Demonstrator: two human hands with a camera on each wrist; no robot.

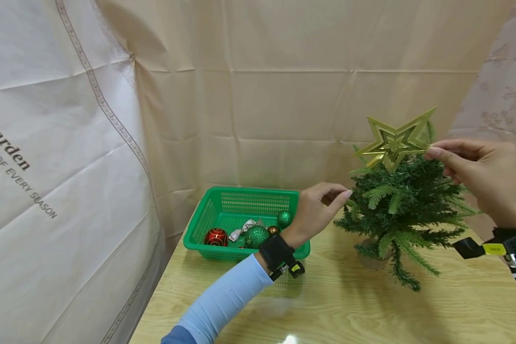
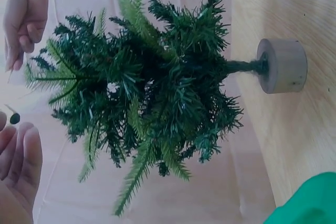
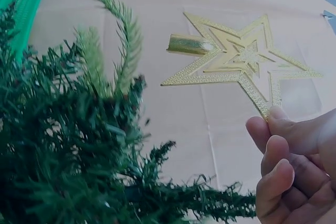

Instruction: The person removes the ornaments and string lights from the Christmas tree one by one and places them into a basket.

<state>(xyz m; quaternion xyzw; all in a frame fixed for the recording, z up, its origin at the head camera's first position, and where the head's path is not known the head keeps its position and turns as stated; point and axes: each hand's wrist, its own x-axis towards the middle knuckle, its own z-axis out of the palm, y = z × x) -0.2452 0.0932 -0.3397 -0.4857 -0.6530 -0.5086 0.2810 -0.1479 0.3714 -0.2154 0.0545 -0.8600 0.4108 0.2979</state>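
My right hand point(image 1: 490, 172) pinches a gold star tree topper point(image 1: 393, 143) by one point, between thumb and fingers. In the right wrist view the star point(image 3: 249, 56) stands off the branches, its short gold tube point(image 3: 189, 44) facing the tree. Below it in the head view is a small artificial Christmas tree point(image 1: 400, 200), upright on a round wooden base point(image 2: 283, 66). My left hand point(image 1: 316, 210) is held at the tree's left side, fingers loosely bent with nothing seen in them. From the left wrist, that hand point(image 2: 21, 171) appears beside the treetop.
Left of the tree, a green plastic basket point(image 1: 258, 193) holds a red ball ornament point(image 1: 216, 237), green glitter balls point(image 1: 256, 236), a small brown ball point(image 1: 273, 231) and a silvery white piece point(image 1: 242, 230). The wood-grain table point(image 1: 327, 306) meets hanging cloth point(image 1: 284, 105) behind.
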